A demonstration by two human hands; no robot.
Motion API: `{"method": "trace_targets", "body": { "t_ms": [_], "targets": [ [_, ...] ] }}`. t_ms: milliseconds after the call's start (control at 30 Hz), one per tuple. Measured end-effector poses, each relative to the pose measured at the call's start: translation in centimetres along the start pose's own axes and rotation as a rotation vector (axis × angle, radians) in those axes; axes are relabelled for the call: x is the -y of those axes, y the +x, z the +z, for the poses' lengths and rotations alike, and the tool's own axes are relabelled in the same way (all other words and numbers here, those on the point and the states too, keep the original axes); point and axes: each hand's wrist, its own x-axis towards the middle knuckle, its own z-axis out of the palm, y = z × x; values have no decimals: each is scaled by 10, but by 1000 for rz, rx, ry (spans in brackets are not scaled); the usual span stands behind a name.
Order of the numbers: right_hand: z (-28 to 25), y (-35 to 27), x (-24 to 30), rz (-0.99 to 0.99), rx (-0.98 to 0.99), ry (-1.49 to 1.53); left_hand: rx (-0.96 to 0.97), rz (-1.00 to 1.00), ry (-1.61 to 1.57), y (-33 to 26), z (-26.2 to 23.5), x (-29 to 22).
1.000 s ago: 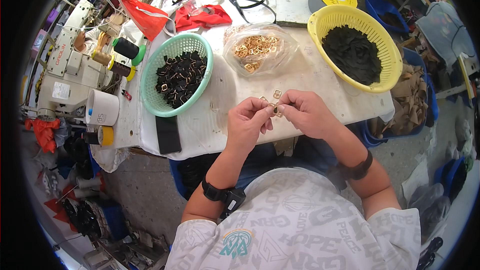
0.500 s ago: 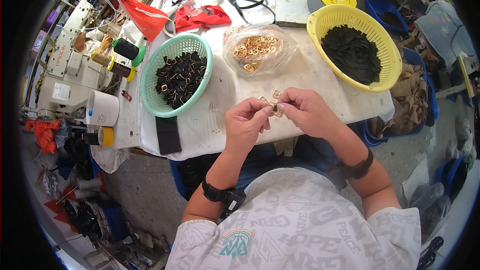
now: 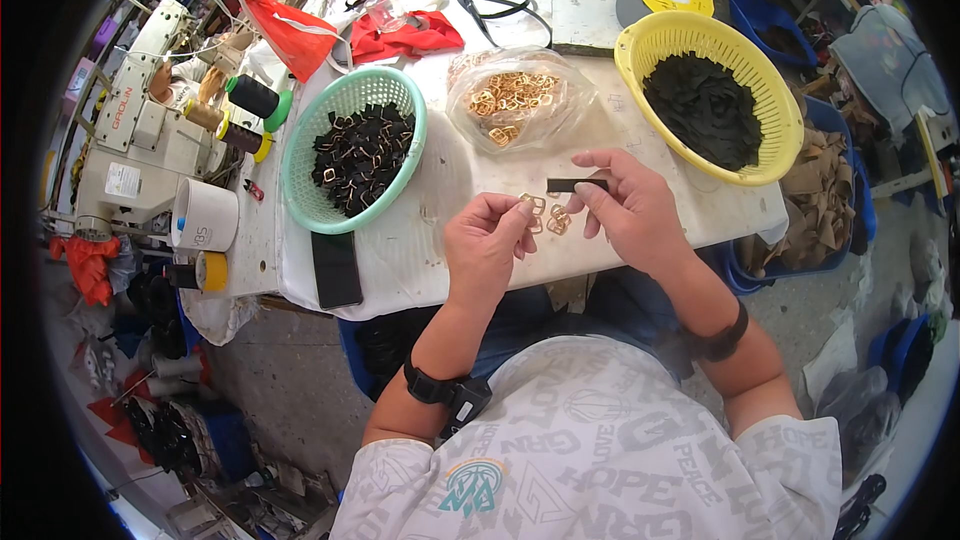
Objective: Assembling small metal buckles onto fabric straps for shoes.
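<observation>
Between the thumb and forefinger of my right hand (image 3: 630,215) is a short black strap piece (image 3: 576,185), held level over the table. My left hand (image 3: 488,240) is closed in a pinch, with a gold square ring (image 3: 535,203) at its fingertips. Several loose gold rings (image 3: 558,221) lie on the table between my hands. Beyond them sits an open clear plastic bag (image 3: 545,125) of gold rings. A green basket (image 3: 402,175) to the left holds black strap pieces with gold rings on them. Cut black strips fill a yellow basket (image 3: 690,155) at the right.
A dark phone (image 3: 337,270) lies beside the green basket near the table's front edge. A sewing machine (image 3: 135,155), thread spools (image 3: 255,97) and a white cup (image 3: 203,215) stand at the left. A blue bin (image 3: 745,278) with tan pieces is below on the right.
My hands were together at the fingertips and have now drawn apart. The right one has moved up and away with the black strap piece, now plainly visible, leaving the loose rings exposed.
</observation>
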Motion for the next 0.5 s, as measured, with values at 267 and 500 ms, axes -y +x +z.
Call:
{"method": "trace_targets", "body": {
  "t_ms": [267,500],
  "targets": [
    [7,-8,2,-51,-112,16,-29,11,-116,2,0,1],
    [13,-6,-12,-208,-161,-149,-18,49,-53,0,5,0]
  ]
}}
